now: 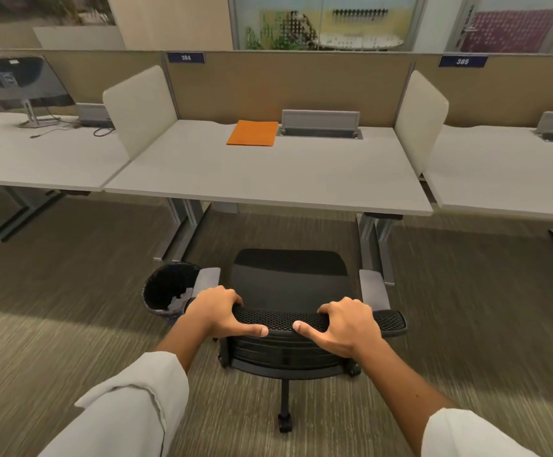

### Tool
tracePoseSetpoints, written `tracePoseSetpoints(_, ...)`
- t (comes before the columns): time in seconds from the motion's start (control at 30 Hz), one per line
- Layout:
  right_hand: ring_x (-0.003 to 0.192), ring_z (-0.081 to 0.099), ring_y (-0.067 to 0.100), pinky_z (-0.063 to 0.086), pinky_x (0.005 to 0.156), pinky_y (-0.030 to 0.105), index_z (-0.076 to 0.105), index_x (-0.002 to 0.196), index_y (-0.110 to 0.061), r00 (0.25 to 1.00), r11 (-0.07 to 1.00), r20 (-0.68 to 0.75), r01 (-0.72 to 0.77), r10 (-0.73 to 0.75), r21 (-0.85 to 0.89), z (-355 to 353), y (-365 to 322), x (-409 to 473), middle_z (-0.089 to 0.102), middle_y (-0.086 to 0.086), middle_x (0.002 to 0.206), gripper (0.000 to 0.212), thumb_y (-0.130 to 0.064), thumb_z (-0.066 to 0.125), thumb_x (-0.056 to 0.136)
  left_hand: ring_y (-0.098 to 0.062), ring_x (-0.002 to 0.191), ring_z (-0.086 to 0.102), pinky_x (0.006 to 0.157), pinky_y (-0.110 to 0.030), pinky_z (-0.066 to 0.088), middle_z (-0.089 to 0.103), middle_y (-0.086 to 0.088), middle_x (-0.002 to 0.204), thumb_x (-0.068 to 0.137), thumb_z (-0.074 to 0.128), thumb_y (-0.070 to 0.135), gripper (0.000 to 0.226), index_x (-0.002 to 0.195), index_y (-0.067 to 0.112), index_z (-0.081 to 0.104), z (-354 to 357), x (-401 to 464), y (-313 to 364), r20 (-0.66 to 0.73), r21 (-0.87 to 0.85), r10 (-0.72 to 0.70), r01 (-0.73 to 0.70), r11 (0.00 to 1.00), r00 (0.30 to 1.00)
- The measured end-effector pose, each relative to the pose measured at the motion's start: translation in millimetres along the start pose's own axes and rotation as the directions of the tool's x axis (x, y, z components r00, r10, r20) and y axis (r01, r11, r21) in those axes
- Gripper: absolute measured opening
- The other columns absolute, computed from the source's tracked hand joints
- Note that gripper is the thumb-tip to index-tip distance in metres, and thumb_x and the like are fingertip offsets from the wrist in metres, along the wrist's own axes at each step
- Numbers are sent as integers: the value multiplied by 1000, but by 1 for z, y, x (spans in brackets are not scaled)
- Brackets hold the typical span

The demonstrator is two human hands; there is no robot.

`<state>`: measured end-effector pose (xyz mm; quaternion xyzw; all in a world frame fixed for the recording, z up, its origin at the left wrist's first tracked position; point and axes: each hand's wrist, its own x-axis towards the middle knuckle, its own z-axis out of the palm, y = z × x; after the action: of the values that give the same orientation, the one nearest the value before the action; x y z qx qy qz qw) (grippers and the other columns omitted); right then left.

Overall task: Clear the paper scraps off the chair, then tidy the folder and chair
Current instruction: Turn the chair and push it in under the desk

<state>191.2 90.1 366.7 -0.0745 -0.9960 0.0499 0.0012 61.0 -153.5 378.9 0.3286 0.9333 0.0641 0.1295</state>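
Grey desks (268, 173) line tan partitions (288, 87) on striped carpet (70, 291).

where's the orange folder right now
In the head view, the orange folder lies flat at the back of the middle desk, just left of the grey cable box.

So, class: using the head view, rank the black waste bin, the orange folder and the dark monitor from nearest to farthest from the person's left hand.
1. Black waste bin, on the floor just left of the left hand.
2. Orange folder, ahead on the middle desk.
3. Dark monitor, far left desk.
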Motion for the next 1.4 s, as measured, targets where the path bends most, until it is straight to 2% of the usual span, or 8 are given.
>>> tracePoseSetpoints(0.27, 77, 65, 14, 55, 71, 34, 73, 100, -23, 997, 997, 37, -71, 72, -29, -6, 13, 37, 69, -7, 76, 111, -102, 5, 64, -8, 71, 62, 58, -19, 42, 66, 9, 78, 44, 39, 105, 100, 93, 23, 68, -14, 40, -34, 35, -37, 13, -12, 999, 999)
tracePoseSetpoints(0.6, 75, 64, 13, 55, 72, 33, 73, 99, -21, 995, 994, 33, -97, 99, -39, -8, 3, 105, 69, -6, 76, 113, -102, 2, 63, -10, 68, 62, 59, -22, 48, 67, 4, 75, 46, 39, 104, 99, 87, 20, 68, -34, 102, -77, 54, -42, 48, -45, 998, 997)
tracePoseSetpoints(0.77, 73, 65, 12, 56, 70, 33, 73, 105, -21, 996, 996, 29, -83, 84, -28, -5, 5, 150, 69, -5, 73, 120, -103, -2, 61, -15, 77, 66, 66, -27, 53, 72, -4, 85, 46, 41, 104, 106, 93, 13, 69, -45, 139, -100, 22, -29, 58, -58, 998, 998)
tracePoseSetpoints(0.9, 66, 62, 11, 56, 67, 34, 74, 93, -21, 996, 996, 26, -84, 84, -7, -3, 3, 184, 67, -5, 66, 113, -102, 2, 63, -12, 65, 63, 53, -19, 42, 69, -1, 74, 50, 44, 101, 97, 88, 16, 70, -55, 170, -117, 56, -22, 71, -70, 997, 996)
tracePoseSetpoints(1.07, 61, 60, 12, 55, 65, 33, 68, 75, -22, 995, 995, 16, -96, 96, -5, -5, 1, 235, 62, -4, 60, 106, -103, 1, 61, -9, 72, 63, 57, -17, 42, 68, 6, 81, 51, 43, 101, 94, 97, 23, 70, -70, 211, -142, 40, -18, 62, -61, 998, 997)
tracePoseSetpoints(1.17, 62, 61, 11, 56, 66, 33, 73, 83, -19, 994, 994, 30, -108, 108, -6, 1, 1, 258, 65, -4, 63, 113, -103, 1, 61, -7, 71, 62, 57, -15, 39, 66, 8, 81, 51, 41, 102, 95, 98, 25, 69, -73, 229, -153, 39, -23, 68, -67, 997, 997)
tracePoseSetpoints(1.3, 66, 63, 11, 56, 69, 34, 74, 101, -18, 991, 991, 37, -132, 131, 15, 2, 4, 286, 67, -5, 66, 119, -103, 2, 61, -8, 70, 63, 65, -21, 52, 69, 6, 80, 50, 39, 103, 100, 99, 22, 71, -79, 258, -167, 20, -6, 76, -75, 997, 997)
tracePoseSetpoints(1.4, 67, 64, 11, 56, 69, 34, 75, 102, -18, 991, 991, 28, -134, 134, -5, 0, 7, 308, 68, -5, 68, 121, -103, -1, 60, -9, 69, 63, 66, -24, 55, 69, 5, 77, 49, 37, 104, 102, 97, 21, 71, -86, 279, -174, 13, 2, 91, -91, 996, 996)
